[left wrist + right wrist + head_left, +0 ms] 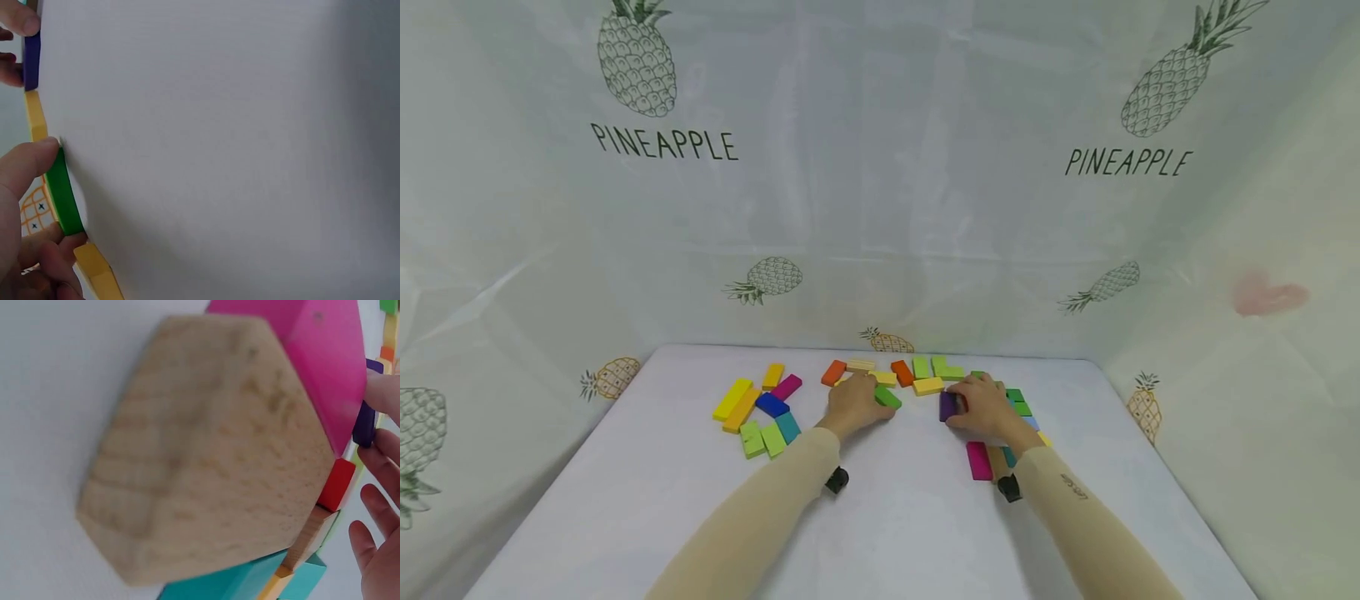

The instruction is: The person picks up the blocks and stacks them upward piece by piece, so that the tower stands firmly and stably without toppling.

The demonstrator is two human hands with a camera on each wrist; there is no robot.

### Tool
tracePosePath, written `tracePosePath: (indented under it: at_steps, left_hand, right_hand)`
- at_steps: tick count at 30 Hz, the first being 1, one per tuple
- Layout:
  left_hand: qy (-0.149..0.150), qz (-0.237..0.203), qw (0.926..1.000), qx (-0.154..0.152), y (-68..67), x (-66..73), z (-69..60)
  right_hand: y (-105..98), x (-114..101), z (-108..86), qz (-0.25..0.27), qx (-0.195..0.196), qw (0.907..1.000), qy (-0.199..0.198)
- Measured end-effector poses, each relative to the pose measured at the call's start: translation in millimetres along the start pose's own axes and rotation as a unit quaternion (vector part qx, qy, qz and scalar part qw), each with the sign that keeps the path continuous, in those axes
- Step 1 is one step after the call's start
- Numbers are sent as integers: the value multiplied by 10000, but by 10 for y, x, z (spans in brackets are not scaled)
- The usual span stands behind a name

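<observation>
While a thin, creased sheet (pixel 880 208) printed with line-drawn pineapples hangs behind, a smooth white tabletop (pixel 880 525) spreads out below it, flat and matte. Across it reach two plain beige sleeves (pixel 752 517), and from these come the left hand (pixel 852 406) and the right hand (pixel 988 407), bare and apart from each other. Off to the left lies a long, straight-edged yellow block (pixel 732 399). Near the right wrist, a smooth magenta block (pixel 979 461) sits just beside a bare wooden block (pixel 206 450) with visible grain, speckles and bevelled edges. Toward the tabletop's far side, the left hand pinches a slim green block (pixel 888 397), thumb at one end, fingers at the other; the right grips a dark purple block (pixel 948 407) between thumb and fingertips.
</observation>
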State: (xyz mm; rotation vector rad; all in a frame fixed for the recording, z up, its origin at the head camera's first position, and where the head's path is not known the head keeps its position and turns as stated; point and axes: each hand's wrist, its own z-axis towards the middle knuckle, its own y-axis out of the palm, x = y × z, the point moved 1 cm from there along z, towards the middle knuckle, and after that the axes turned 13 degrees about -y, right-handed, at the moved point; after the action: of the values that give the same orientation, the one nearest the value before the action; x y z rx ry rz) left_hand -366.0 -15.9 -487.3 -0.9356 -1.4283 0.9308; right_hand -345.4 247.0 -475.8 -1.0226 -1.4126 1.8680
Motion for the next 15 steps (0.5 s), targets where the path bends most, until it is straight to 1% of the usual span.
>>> tracePosePath:
  at_steps: [3, 6, 10, 13, 15]
  left_hand:
    - [58, 40, 10000, -39, -15, -10, 1]
    - [81, 47, 9999, -81, -28, -14, 5]
    - [103, 124, 9999, -34, -33, -23, 12]
    - [157, 184, 9997, 8, -39, -31, 11]
    - [164, 191, 9997, -22, -51, -43, 4]
  right_hand:
    - [12, -38, -14, 72, 0, 10000, -69]
    - [17, -126, -39, 243, -45, 9996, -164]
    - [-23, -335, -118, 600, -156, 9979, -195]
    - [-55, -506, -206, 772, -223, 9964, -263]
    - [-46, -608, -260, 866, -260, 9953, -345]
